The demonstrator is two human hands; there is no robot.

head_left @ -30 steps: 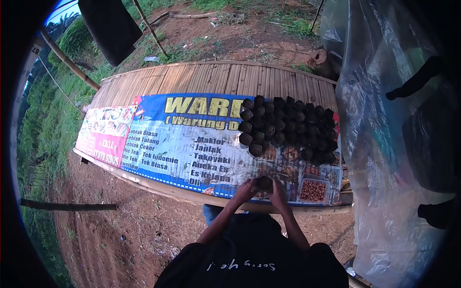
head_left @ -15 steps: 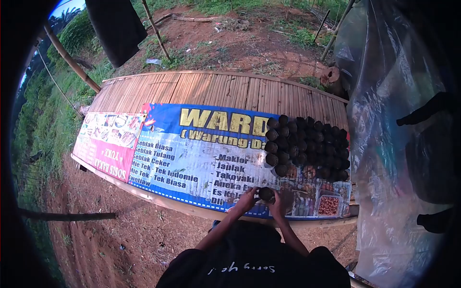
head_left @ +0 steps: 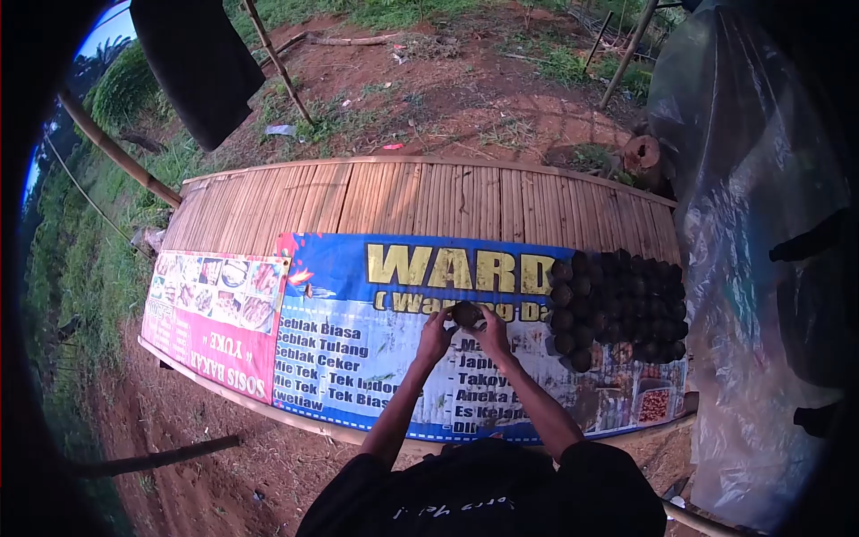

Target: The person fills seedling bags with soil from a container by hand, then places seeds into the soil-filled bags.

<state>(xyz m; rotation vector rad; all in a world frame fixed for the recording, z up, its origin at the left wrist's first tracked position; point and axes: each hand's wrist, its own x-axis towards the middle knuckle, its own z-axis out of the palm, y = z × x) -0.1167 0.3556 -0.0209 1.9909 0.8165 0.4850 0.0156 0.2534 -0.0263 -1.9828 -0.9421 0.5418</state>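
Dark soil-filled pot [head_left: 465,314] gripped between both sets of fingers, held over the printed banner [head_left: 376,349].
Left hand [head_left: 436,338] and right hand [head_left: 491,336] closed round its sides — a level, even hold would likely keep the soil in. Small, round and black, the pot sat left of the packed pot cluster [head_left: 617,304] on the bamboo surface [head_left: 358,192] — well apart.

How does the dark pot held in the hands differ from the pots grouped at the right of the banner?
The held pot is lifted between the left hand and right hand, alone; the grouped pots stand on the banner, untouched. The held pot is over the banner's middle lettering; the grouped pots are packed tightly in rows at its right end. Both look small, round and dark.
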